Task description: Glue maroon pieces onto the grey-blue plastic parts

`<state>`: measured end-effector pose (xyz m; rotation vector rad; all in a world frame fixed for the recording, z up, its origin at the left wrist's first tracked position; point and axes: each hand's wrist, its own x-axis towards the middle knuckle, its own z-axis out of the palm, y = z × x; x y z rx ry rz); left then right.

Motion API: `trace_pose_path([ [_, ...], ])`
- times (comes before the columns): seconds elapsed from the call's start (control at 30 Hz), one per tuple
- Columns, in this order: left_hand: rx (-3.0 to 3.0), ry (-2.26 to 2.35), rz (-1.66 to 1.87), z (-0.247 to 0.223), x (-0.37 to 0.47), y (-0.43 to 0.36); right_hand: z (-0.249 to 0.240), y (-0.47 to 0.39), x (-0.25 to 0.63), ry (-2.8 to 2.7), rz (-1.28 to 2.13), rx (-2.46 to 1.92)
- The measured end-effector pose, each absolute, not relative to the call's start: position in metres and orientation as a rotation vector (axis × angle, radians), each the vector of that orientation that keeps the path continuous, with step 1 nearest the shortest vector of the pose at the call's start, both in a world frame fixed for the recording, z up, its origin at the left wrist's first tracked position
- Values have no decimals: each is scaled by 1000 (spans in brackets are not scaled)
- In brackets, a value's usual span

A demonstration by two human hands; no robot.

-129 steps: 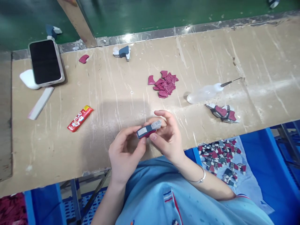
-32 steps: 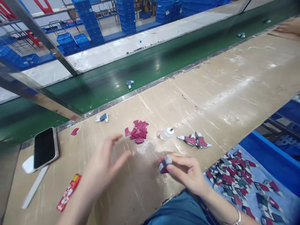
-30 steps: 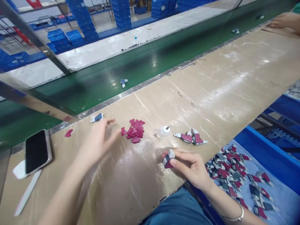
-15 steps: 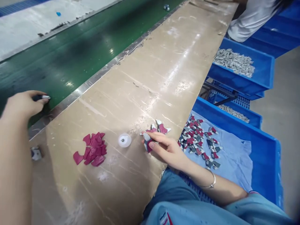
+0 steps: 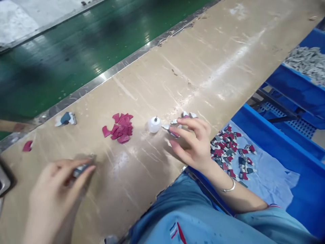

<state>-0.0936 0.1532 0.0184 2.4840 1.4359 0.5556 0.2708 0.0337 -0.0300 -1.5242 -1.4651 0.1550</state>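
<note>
My left hand [image 5: 57, 193], somewhat blurred, is over the near left of the tabletop. Its thumb and fingers pinch a small dark grey and white moulded piece [image 5: 80, 170]. My right hand [image 5: 194, 142] hovers low at the table's middle with fingers spread. Just under its fingertips lies a small white and maroon piece [image 5: 174, 133], partly covered by the fingers. More such pieces [image 5: 186, 114] lie just beyond that hand. Left of it stands a round white bottle [image 5: 154, 124] with a thin metal tip. A pile of maroon curved patches [image 5: 123, 127] lies further left.
A grey and white piece [image 5: 66, 118] and a single maroon patch [image 5: 27, 146] lie at left. Beyond the metal edge runs a green conveyor belt [image 5: 76, 64]. A blue crate [image 5: 281, 149] at right holds assembled pieces on a cloth. Another person's forearm [image 5: 12, 125] reaches in at left.
My left hand has come back from the green belt to over the table, holding the grey piece. My right hand has spread its fingers and let go of its piece. The view has shifted left.
</note>
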Motion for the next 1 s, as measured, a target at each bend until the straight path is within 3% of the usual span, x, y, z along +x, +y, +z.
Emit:
trace_pose_path([
  [0.07, 2598, 1303, 591, 7, -87, 105, -27, 34, 252, -1282, 502, -1363],
  [0.17, 2639, 1283, 607, -6, -81, 50, -22, 41, 225, -859, 1305, -1047],
  [0.27, 2467, 1473, 676, -9, -75, 18, -21, 57, 212, -591, 1676, -842],
  [0.5, 2201, 1753, 539, -19, -63, 25, -36, 89, 233, -749, 1577, -1002],
  [0.7, 2149, 1703, 689, -22, -53, 35, -26, 87, 222, -795, 1586, -1057],
  [1.0, 1817, 1671, 1001, -25, -33, 15, -19, 44, 171, -1130, 1054, -1241],
])
